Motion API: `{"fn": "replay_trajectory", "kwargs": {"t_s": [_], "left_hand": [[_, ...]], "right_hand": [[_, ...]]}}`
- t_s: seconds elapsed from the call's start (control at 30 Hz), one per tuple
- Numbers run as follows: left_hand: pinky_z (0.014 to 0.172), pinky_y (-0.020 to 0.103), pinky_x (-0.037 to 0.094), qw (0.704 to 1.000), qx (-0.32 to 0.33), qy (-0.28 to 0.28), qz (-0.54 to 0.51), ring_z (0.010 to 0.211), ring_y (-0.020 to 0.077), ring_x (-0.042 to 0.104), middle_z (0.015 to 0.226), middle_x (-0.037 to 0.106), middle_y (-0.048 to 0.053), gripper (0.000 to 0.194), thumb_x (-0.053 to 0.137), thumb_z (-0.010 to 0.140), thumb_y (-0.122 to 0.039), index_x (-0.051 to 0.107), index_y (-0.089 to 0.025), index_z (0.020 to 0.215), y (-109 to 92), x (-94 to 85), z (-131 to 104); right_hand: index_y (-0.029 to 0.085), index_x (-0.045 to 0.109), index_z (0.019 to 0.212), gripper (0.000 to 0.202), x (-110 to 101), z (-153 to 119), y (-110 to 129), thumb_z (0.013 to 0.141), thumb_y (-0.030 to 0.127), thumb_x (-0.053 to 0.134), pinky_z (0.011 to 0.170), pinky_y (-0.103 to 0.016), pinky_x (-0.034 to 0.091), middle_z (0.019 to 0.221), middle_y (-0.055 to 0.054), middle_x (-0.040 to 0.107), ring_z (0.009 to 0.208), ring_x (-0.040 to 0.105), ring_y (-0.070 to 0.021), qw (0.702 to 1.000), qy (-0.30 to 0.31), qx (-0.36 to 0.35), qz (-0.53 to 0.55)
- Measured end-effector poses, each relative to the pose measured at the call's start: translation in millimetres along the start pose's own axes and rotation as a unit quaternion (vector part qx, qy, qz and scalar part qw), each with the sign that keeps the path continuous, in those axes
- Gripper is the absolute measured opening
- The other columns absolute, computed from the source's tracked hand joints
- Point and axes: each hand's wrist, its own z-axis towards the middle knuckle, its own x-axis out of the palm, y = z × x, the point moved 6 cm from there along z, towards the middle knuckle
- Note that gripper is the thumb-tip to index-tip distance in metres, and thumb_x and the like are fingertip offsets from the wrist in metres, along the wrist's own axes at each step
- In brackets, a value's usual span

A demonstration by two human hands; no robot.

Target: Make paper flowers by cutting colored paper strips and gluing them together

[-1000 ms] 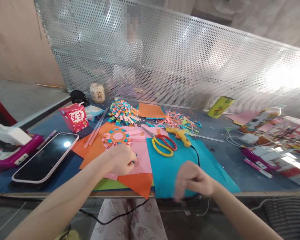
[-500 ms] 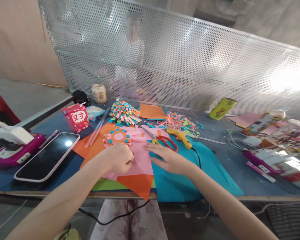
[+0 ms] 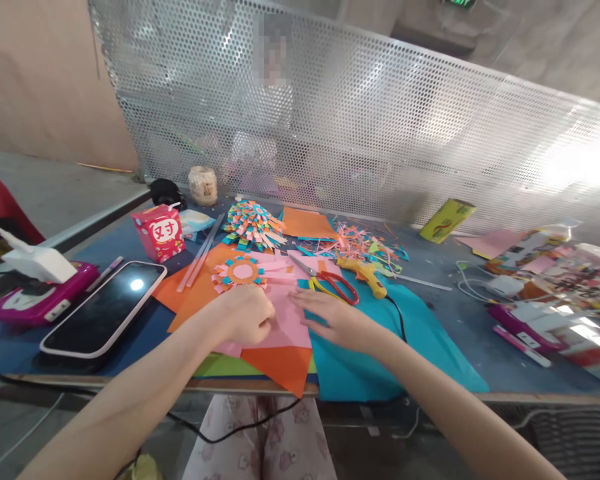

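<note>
Curled into a closed hand, my left hand point(image 3: 250, 316) rests over the pink paper point(image 3: 290, 327); whatever its fingers may hold is hidden. My right hand point(image 3: 330, 319) lies with fingers spread across the edge between pink paper and a blue sheet point(image 3: 425, 347). A round paper flower point(image 3: 241, 271) with an orange ring and pink centre is just beyond my left hand. Scissors point(image 3: 330, 283) with red and yellow handles lie beyond my right hand, beside a yellow glue gun point(image 3: 365, 273). A layered multicoloured paper flower point(image 3: 253, 223) stands farther back.
At left are a phone point(image 3: 105, 310), a red drink box point(image 3: 160, 233), glue sticks point(image 3: 200, 257) and a power strip point(image 3: 45, 300). Paper shreds point(image 3: 365, 241) and a green can point(image 3: 447, 220) lie at the back. A person is behind the perforated screen point(image 3: 355, 120).
The view has shifted slightly, so the table items appear a little to the right. Both hands keep nearly the same pose and place over the paper.
</note>
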Motion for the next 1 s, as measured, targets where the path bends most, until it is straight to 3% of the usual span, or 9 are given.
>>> {"fn": "replay_trajectory", "kwargs": {"t_s": [0.1,0.23,0.43,0.57,0.87,0.93,1.0], "left_hand": [[0.051,0.03,0.035,1.0,-0.008,0.006,0.007,0.06,0.0222,0.062,0.062,0.068,0.008,0.024,0.043,0.067,-0.015,0.066,-0.017,0.059,1,0.2,0],[0.052,0.03,0.035,1.0,-0.012,0.022,0.005,0.062,0.0227,0.063,0.065,0.069,0.009,0.025,0.044,0.067,-0.015,0.068,-0.016,0.062,-1,-0.1,0],[0.05,0.028,0.034,1.0,-0.021,0.018,-0.014,0.06,0.0207,0.062,0.066,0.07,0.008,0.026,0.044,0.066,-0.014,0.069,-0.017,0.063,-3,-2.9,0],[0.05,0.029,0.034,0.999,-0.028,0.02,-0.011,0.059,0.0222,0.062,0.064,0.07,0.008,0.025,0.045,0.066,-0.015,0.069,-0.017,0.061,-3,-4.6,2],[0.054,0.03,0.04,0.998,-0.04,0.052,-0.008,0.066,0.0232,0.065,0.074,0.072,0.009,0.03,0.044,0.069,-0.016,0.073,-0.018,0.076,0,-2.0,2],[0.054,0.03,0.041,0.998,-0.042,0.055,-0.012,0.067,0.0245,0.065,0.076,0.072,0.01,0.031,0.045,0.07,-0.016,0.074,-0.017,0.08,0,-1.4,2],[0.055,0.031,0.043,0.997,-0.04,0.057,-0.017,0.069,0.0248,0.066,0.077,0.072,0.011,0.031,0.045,0.07,-0.016,0.074,-0.016,0.082,0,-1.3,2]], "right_hand": [[0.005,0.045,0.131,0.044,31,9,9,0.093,0.021,0.031,0.109,-0.045,0.031,0.137,-0.014,0.045,0.13,0.038,-0.0228,0.991,0.067,-0.052,-0.102],[0.0,0.046,0.129,0.045,45,1,10,0.092,0.012,0.025,0.106,-0.044,0.037,0.135,-0.017,0.046,0.128,0.041,-0.0261,0.974,0.032,-0.085,-0.209],[0.0,0.052,0.124,0.043,38,3,14,0.093,0.022,0.032,0.102,-0.044,0.042,0.128,-0.019,0.053,0.121,0.049,-0.0279,0.96,-0.01,-0.065,-0.272],[0.0,0.054,0.122,0.04,33,-1,22,0.092,0.017,0.033,0.103,-0.043,0.042,0.125,-0.018,0.057,0.119,0.051,-0.0267,0.953,-0.028,-0.086,-0.289],[0.001,0.058,0.116,0.037,33,-3,16,0.088,0.005,0.035,0.095,-0.04,0.048,0.12,-0.017,0.06,0.112,0.057,-0.0258,0.949,-0.033,-0.125,-0.287],[0.005,0.061,0.112,0.033,26,-4,12,0.087,0.008,0.039,0.091,-0.038,0.051,0.113,-0.014,0.065,0.106,0.061,-0.0239,0.965,-0.027,-0.101,-0.239],[0.013,0.062,0.111,0.03,15,-1,2,0.088,0.013,0.043,0.087,-0.034,0.053,0.108,-0.01,0.068,0.101,0.062,-0.0202,0.985,-0.053,-0.031,-0.164]]}}
